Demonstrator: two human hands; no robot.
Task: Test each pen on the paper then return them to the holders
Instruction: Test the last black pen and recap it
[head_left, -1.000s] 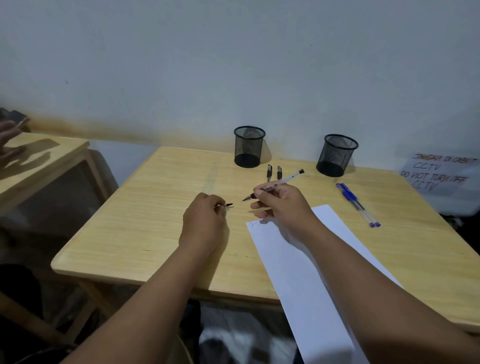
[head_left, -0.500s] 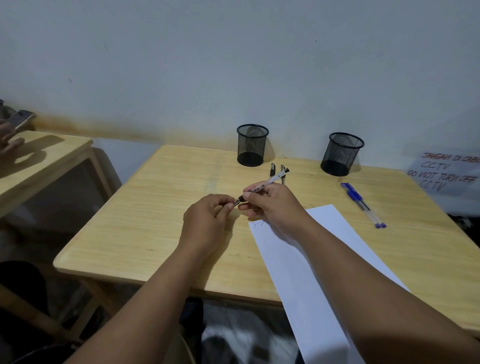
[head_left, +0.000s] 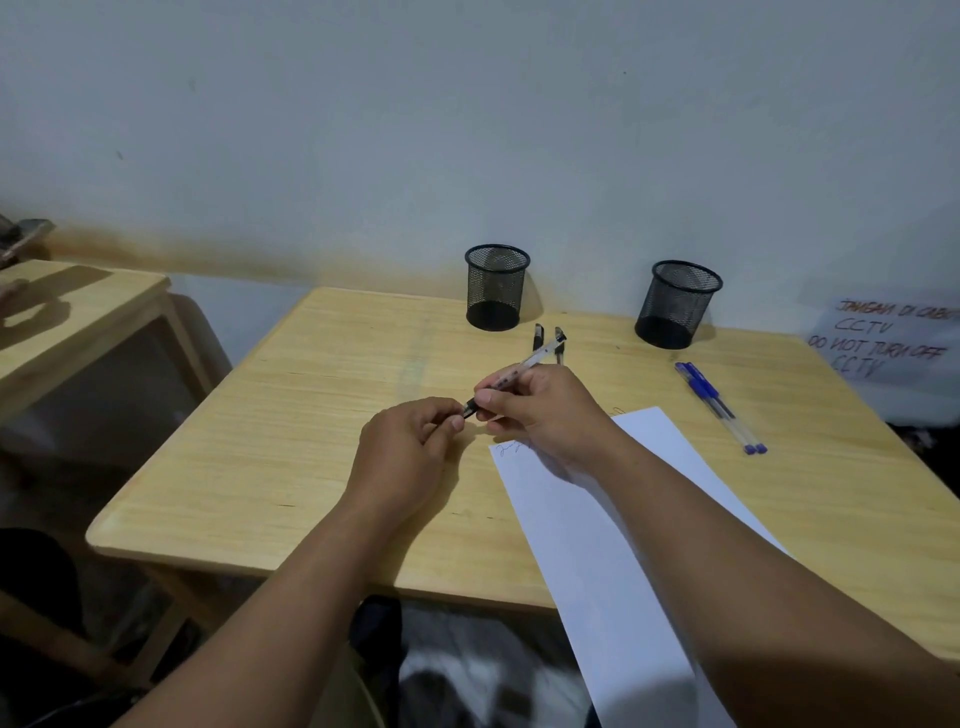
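Note:
My right hand (head_left: 545, 410) holds a clear-barrelled black pen (head_left: 535, 358) slanted over the wooden table (head_left: 311, 415), tip end pointing left. Its black cap (head_left: 470, 408) sits on the tip, and the curled fingertips of my left hand (head_left: 400, 452) pinch that cap. A white paper sheet (head_left: 597, 545) with a small scribble at its top left corner lies under my right forearm. Two black mesh holders, the left one (head_left: 496, 286) and the right one (head_left: 678, 304), stand by the wall with no pens showing in them. Two black pens (head_left: 537, 335) lie behind my right hand. Two blue pens (head_left: 719, 405) lie at right.
A handwritten CCTV notice (head_left: 883, 338) leans at the far right, beyond the table. A second wooden table (head_left: 78, 301) stands to the left across a gap. The paper overhangs the near table edge.
A second ago my left hand held the cap apart from the bare pen tip. The hands came together and the cap now sits on the pen.

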